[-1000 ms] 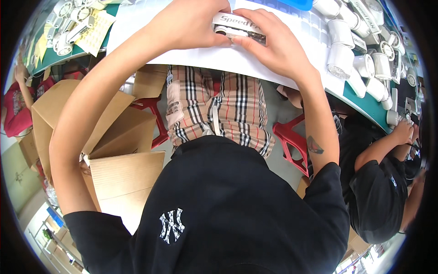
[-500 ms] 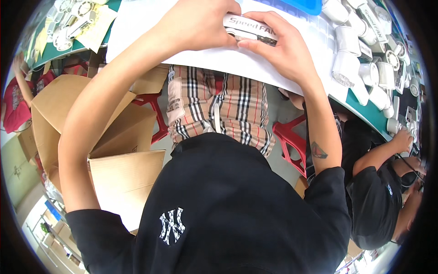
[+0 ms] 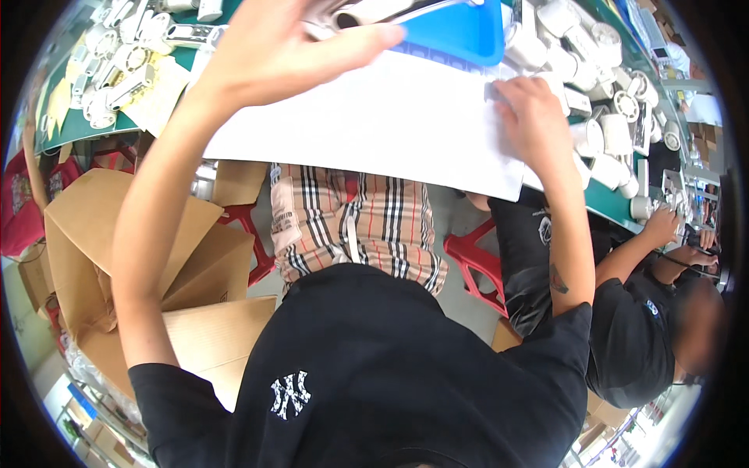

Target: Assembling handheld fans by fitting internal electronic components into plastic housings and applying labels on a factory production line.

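At the top edge my left hand (image 3: pixel 312 66) is closed around a white handheld fan body (image 3: pixel 374 11) with a dark round opening. Its thumb stretches along the near side, and part of the fan lies beyond the picture's edge. My right hand (image 3: pixel 534 117) is over the right end of a white sheet (image 3: pixel 367 117) on the table. The fingers are bent, with thumb and forefinger apart and nothing visible between them; motion slightly blurs the tips.
A blue tray (image 3: pixel 460 35) sits beyond the sheet. White fan parts (image 3: pixel 601 140) crowd the green table at right, more (image 3: pixel 117 62) at left. Open cardboard boxes (image 3: pixel 117 226) stand below left. A co-worker in black (image 3: pixel 632 335) sits at right beside a red stool (image 3: pixel 476 261).
My right hand has let go of the fan and moved right, to the sheet's end. My left hand has lifted the fan up and leftward. More of the blue tray shows.
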Motion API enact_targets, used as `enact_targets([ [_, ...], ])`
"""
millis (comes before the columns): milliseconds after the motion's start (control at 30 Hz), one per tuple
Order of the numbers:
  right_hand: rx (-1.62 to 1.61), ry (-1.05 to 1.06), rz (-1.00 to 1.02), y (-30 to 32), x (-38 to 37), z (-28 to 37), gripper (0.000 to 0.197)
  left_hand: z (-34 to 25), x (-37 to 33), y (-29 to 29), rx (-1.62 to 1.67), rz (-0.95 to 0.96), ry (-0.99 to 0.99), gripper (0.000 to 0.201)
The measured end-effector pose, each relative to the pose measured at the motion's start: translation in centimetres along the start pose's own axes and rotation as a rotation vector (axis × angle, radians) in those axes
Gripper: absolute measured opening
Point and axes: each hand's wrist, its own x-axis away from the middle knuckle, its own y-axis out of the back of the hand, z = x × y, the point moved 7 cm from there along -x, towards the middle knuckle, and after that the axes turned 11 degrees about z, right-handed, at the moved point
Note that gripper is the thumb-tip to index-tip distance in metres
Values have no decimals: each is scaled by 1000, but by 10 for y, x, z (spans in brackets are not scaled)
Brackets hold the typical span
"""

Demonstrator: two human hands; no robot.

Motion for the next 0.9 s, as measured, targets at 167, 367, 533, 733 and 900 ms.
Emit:
enact_targets([
  [167, -70, -54, -28, -5, -3, -6, 17, 22, -16, -20, -478, -191, 697, 48],
  [367, -119, -40, -68, -3, -5, 6, 16, 28, -16, -40, -257, -122, 672, 49],
  [533, -88, -27, 20, -7, -11, -1, 17, 30, -9, -46, -76, -239, 657, 48],
  [733, -139, -144, 96, -3, -13, -7, 18, 33, -8, -49, -143, -218, 662, 39],
  [900, -86, -115, -1, -3, -9, 0, 14, 37, 8, -63, 13, -217, 725, 27],
])
